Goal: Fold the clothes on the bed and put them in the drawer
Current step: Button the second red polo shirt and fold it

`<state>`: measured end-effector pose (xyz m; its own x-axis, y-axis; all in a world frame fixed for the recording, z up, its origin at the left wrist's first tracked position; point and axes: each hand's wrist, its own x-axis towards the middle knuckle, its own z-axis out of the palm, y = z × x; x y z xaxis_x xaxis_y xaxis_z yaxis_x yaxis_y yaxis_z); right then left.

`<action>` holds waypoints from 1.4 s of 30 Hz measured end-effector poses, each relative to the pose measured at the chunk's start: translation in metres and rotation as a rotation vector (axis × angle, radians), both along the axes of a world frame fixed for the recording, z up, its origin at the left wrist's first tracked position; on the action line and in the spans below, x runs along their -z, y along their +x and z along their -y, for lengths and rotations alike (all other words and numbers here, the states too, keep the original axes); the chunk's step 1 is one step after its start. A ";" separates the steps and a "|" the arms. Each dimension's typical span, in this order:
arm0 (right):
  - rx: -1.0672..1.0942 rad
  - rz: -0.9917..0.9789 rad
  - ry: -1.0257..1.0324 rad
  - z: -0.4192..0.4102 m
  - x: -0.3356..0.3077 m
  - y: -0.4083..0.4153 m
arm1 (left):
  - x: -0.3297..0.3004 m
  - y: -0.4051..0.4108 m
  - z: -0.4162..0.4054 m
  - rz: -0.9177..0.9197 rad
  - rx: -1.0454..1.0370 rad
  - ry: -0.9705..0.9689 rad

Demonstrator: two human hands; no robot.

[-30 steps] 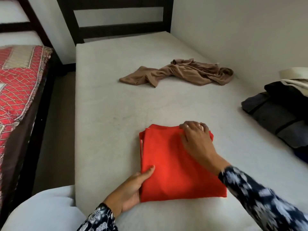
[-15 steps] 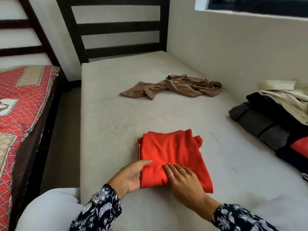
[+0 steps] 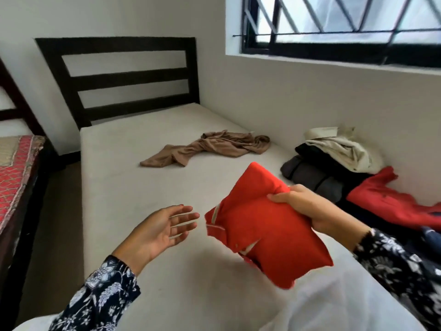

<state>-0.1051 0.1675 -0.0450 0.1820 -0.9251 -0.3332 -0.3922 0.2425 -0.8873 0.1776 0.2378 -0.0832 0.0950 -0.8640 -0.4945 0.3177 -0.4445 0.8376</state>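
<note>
My right hand [image 3: 310, 209] grips the folded red garment [image 3: 260, 225] by its right edge and holds it up off the bed [image 3: 119, 182]. My left hand [image 3: 160, 228] hovers to its left, palm up, fingers spread, touching nothing. A crumpled brown garment [image 3: 210, 149] lies unfolded farther up the mattress. Against the wall at the right sits a pile of clothes: a cream piece [image 3: 343, 149] on top, dark grey and black ones [image 3: 315, 177] under it, and a loose red garment [image 3: 391, 204] nearer me. No drawer is in view.
A dark wooden headboard [image 3: 124, 80] stands at the bed's far end. A second bed with a red patterned cover [image 3: 14, 177] is at the left, across a narrow floor gap [image 3: 55, 211]. A barred window [image 3: 334, 25] is above the right wall.
The folded red garment has gone from lying flat on the mattress to being lifted in my right hand. My left hand has come off it. The view has tilted up toward the window.
</note>
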 end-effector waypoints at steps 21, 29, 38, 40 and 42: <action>1.003 1.005 -0.203 -0.004 -0.063 -0.197 | 0.036 -0.164 0.087 -0.022 0.337 0.150; 1.181 0.840 -0.561 0.066 -0.073 -0.234 | 0.053 -0.169 0.104 0.001 0.303 0.222; 1.318 0.976 -0.098 0.068 0.106 -0.225 | 0.095 -0.142 0.111 -0.015 0.208 0.344; 1.296 1.057 -0.023 0.060 0.118 -0.219 | 0.099 -0.143 0.112 -0.005 0.221 0.346; 1.182 1.019 0.104 0.056 0.119 -0.211 | 0.097 -0.149 0.113 0.028 0.242 0.342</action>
